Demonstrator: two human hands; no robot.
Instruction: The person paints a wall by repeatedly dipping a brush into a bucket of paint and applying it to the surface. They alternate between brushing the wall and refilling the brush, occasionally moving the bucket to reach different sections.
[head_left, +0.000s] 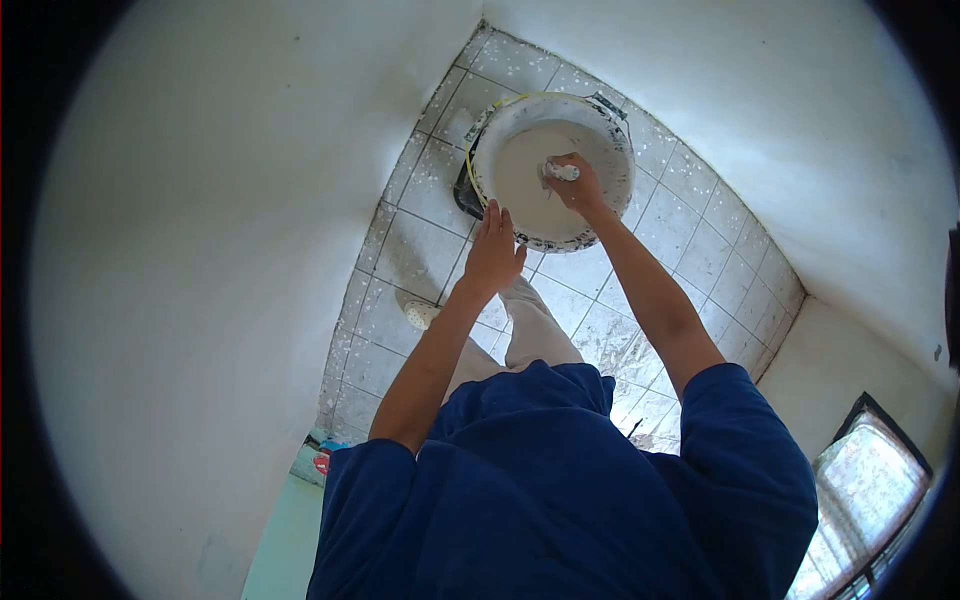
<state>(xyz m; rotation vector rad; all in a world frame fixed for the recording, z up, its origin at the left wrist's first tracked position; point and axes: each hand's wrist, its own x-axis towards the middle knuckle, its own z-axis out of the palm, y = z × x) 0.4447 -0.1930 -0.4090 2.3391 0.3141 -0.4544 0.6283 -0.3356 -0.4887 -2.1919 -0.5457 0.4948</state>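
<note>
A round white basin (610, 185) holding white paint or plaster stands on the tiled floor ahead of me. My right hand (575, 186) reaches into it and grips a small white-coated tool handle (560, 172), whose working end is hidden in the mix. My left hand (492, 250) hovers flat with fingers together just at the basin's near left rim, holding nothing. Both bare forearms stretch down from blue sleeves.
Paint-speckled grey floor tiles (690, 225) fill a narrow corner between white walls (200, 250) on the left and right. A black tray edge (466, 192) shows under the basin. My foot (420, 314) stands on the tiles. A window (865, 500) is at lower right.
</note>
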